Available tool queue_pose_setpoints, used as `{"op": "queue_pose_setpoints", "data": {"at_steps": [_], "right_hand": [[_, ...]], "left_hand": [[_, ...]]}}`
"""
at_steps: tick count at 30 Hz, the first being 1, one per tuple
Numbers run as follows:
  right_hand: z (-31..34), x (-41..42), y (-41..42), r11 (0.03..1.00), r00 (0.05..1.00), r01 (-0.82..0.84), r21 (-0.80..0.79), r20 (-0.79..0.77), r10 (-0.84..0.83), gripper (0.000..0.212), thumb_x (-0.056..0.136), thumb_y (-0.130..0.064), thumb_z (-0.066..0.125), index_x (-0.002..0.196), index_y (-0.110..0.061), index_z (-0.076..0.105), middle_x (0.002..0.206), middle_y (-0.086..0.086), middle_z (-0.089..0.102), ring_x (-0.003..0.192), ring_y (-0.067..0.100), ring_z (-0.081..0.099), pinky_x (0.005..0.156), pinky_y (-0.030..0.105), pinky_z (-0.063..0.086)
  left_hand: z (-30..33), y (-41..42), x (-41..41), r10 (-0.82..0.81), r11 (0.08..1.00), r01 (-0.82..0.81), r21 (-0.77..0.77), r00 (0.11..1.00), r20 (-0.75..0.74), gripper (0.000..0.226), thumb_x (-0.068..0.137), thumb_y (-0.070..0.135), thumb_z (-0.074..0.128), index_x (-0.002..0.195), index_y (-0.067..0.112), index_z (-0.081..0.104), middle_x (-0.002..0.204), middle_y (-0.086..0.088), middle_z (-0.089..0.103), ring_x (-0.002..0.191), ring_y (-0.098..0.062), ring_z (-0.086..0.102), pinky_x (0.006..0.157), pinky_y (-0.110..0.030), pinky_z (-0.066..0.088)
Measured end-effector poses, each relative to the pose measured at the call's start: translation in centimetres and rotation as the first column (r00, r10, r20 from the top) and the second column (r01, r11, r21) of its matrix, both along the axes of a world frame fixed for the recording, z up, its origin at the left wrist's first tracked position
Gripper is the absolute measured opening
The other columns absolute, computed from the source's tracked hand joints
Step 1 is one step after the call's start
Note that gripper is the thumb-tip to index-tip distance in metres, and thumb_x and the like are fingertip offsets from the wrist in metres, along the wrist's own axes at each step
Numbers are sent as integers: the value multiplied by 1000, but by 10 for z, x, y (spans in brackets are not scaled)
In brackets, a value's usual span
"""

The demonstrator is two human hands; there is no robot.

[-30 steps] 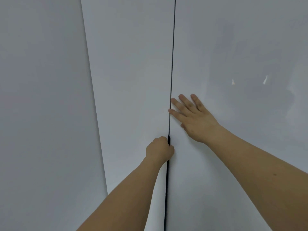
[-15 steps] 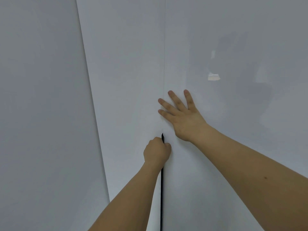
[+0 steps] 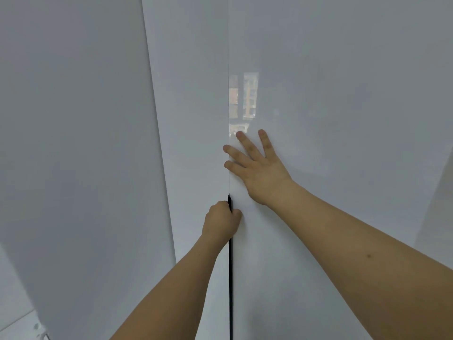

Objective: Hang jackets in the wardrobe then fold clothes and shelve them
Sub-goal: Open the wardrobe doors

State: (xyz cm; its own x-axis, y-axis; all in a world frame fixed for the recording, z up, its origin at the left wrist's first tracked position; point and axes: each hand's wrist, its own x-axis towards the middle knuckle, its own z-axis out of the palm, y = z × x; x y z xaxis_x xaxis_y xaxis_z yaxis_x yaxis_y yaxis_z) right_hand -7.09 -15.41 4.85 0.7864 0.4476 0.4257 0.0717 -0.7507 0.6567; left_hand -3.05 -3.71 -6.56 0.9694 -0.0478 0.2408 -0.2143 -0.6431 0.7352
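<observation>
Two glossy white wardrobe doors fill the view, the left door (image 3: 193, 119) and the right door (image 3: 343, 106), meeting at a thin vertical seam. A black handle strip (image 3: 230, 278) runs down the seam from about mid-height. My left hand (image 3: 220, 222) grips the top of that strip with curled fingers. My right hand (image 3: 255, 165) lies flat on the right door just beside the seam, fingers spread and straight. No jackets or other clothes are in view.
A white side panel or wall (image 3: 73, 143) stands at an angle on the left. A strip of pale floor (image 3: 19, 325) shows at the bottom left corner. The right door mirrors a faint window reflection (image 3: 245, 99).
The dark gap between the doors above my left hand has closed to a thin line. Both hands have shifted slightly left in view and a window reflection now shows on the right door.
</observation>
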Motion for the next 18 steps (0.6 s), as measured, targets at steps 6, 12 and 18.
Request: {"op": "queue_pose_setpoints", "data": {"at_steps": [6,12,18], "right_hand": [[-3,-33,9,997,997,-71,39,-10,72,59,96,-16,36,151,-28,18,163,-5,-11,146,36,-26,113,65,-15],[-1,-77,13,993,993,-115,16,-23,115,60,97,-15,34,152,-29,14,163,-5,-12,146,35,-24,115,64,-10],[-3,-130,10,992,992,-125,-15,-6,125,60,102,-17,32,153,-30,4,161,-7,-21,145,35,-27,116,63,-9]], "left_hand": [[0,7,-42,87,996,-87,5,996,-1,28,87,16,47,64,13,32,59,1,36,51,-17,31,47,-26,24],[0,10,-93,170,985,-170,17,985,15,26,87,17,46,65,13,33,61,1,38,52,-17,33,47,-26,25],[-1,24,-153,71,993,-76,-87,996,-60,18,82,20,51,72,12,37,66,0,41,60,-19,36,53,-27,29]]}}
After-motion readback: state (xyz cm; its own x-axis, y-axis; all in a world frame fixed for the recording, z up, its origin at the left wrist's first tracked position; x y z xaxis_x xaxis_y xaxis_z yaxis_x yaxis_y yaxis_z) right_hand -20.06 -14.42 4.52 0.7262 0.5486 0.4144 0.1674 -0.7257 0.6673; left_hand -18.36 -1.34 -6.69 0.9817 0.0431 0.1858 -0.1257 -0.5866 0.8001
